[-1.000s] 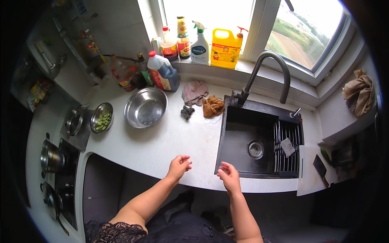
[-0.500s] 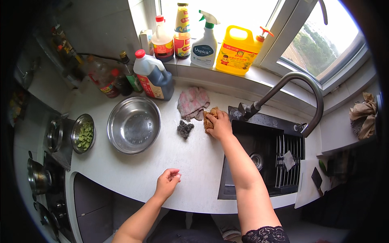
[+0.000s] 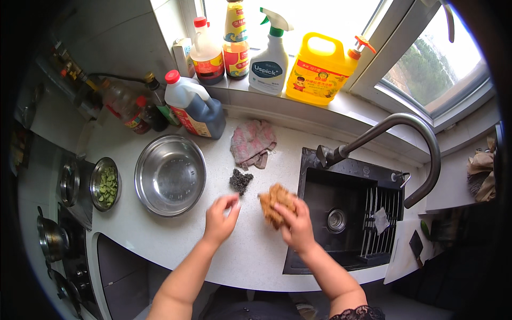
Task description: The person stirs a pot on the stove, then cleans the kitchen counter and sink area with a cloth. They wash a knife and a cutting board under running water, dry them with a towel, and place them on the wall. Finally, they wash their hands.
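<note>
A crumpled brown cloth [image 3: 277, 205] is gripped in my right hand [image 3: 298, 226], held over the counter just left of the sink. My left hand [image 3: 221, 220] hovers over the counter to the left of that cloth, thumb and fingers apart, with nothing in it. Just beyond its fingertips lies a dark grey steel wool scrubber [image 3: 241, 181]. Farther back, a pink and grey rag [image 3: 253, 143] rests rumpled on the counter.
A steel basin [image 3: 170, 176] and a bowl of green slices [image 3: 105, 184] stand left. Right is a black sink [image 3: 325, 197] with a curved faucet [image 3: 421, 125] and a rack [image 3: 378, 224]. A blue-filled jug [image 3: 197, 109], spray bottle [image 3: 268, 64] and yellow jug [image 3: 320, 72] line the back.
My right hand has lifted the brown cloth off the back of the counter and drawn it nearer to me. My left hand has moved slightly forward, and the whole view has shifted a little.
</note>
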Demonstrator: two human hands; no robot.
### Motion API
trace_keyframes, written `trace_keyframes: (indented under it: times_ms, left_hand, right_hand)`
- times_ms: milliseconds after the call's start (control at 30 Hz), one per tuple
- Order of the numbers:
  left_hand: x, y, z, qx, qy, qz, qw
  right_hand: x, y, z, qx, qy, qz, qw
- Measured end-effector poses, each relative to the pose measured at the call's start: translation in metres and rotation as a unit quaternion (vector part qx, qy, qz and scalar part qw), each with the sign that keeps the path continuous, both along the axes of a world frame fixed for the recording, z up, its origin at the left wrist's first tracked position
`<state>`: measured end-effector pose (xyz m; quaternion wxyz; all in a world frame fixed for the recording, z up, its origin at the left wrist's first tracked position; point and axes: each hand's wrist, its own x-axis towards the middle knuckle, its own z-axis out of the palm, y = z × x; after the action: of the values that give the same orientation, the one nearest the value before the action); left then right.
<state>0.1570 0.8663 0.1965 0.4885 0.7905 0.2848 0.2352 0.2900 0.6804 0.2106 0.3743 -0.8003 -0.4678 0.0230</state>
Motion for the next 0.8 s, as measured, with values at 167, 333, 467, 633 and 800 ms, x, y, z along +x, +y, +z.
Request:
trace_keyframes:
  times_ms: [167,333,467,633,800]
  left_hand:
    - [0.123,0.064,-0.023,0.254,0.079,0.063,0.962]
    - [0.187,0.101,-0.051,0.163,0.329,0.053,0.929]
    - [0.184,0.111,-0.060,0.139,0.163,0.035,0.976]
    - [0.201,0.051,-0.028,-0.029,-0.063,-0.067,0.995]
    - [0.168,0.025,-0.023,0.168,-0.044,-0.022,0.985]
  right_hand:
    - [-0.079,-0.025,-0.001,0.003,0.012,0.124,0.992]
    - [-0.121,-0.014,-0.039,-0.118,-0.131,0.177,0.968]
    - [-0.087,-0.005,0.007,-0.122,0.043,0.152,0.980]
    - [0.029,0.041,-0.007,0.026,-0.001,-0.066,0.998]
    - [0.085,0.070,-0.032,-0.088,-0.084,-0.149,0.981]
